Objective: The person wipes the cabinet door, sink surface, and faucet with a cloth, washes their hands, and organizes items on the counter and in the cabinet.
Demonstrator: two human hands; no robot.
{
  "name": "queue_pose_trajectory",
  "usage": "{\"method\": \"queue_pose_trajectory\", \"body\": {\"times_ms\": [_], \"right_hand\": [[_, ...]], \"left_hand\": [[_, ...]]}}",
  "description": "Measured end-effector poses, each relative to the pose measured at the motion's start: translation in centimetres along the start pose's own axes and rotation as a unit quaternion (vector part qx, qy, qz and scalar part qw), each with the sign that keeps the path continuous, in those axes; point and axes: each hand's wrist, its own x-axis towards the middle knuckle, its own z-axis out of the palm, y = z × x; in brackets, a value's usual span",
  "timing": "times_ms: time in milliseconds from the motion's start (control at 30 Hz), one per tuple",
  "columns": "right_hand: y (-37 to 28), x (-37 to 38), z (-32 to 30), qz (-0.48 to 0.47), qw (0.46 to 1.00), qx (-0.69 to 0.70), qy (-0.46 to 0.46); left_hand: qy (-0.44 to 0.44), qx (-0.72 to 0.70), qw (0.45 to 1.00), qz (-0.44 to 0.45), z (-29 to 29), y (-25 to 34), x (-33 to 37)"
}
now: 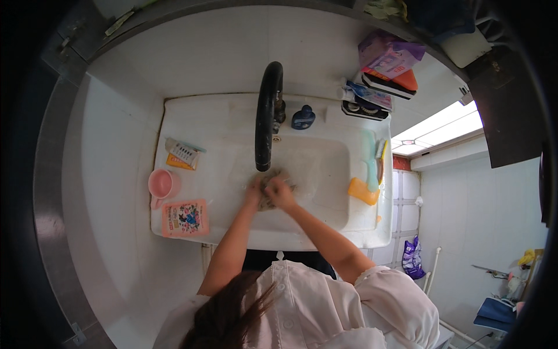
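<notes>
Dark hair [229,314] and a cream shirt [293,305] lie nearest to us, on the near side of the hands. Beyond them, we have the left hand [254,193] and the right hand [281,193] close together, low over the sink [340,232]. Both grasp one bunched, greyish cloth [266,204]: the right with curled fingers pressed into it, the left gripping its side, though blur hides just how each finger sits. The cloth is in the basin, between and under the hands, with folds showing on their near and far sides.

We judge the step in hand to be rubbing or kneading the cloth by hand. The black tap [269,110] arches toward us from beyond the hands, its mouth just past them; we cannot tell whether water is running. To our mind, the next move calls for a firm hold with both hands, fresh folds turned up between them, and knuckles kept clear of the spout.

Well to the right of the hands we find an orange block [364,191] and a brush [381,155], both within reach should more scrubbing be wanted. Well to their left stands a pink mug [164,184].
</notes>
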Motion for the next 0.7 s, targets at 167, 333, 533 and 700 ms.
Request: {"method": "queue_pose_trajectory", "body": {"times_ms": [167, 333, 533, 700], "right_hand": [[0.9, 0.8, 4.5, 0.011, 0.989, -0.134, 0.061], [5.1, 4.2, 2.1, -0.095, 0.925, -0.363, -0.062], [3.7, 6.0, -0.4, 0.051, 0.964, -0.252, 0.067], [0.8, 2.0, 1.0, 0.017, 0.984, -0.176, 0.009]], "left_hand": [[0.113, 0.18, 0.977, 0.008, 0.0, 0.8, 1.4], [0.143, 0.196, 0.97, 0.022, 0.8, 0.5, 0.8], [0.148, 0.234, 0.958, 0.073, -1.0, -0.7, 1.6], [0.192, 0.27, 0.941, 0.073, -2.4, -3.0, 4.3]]}}
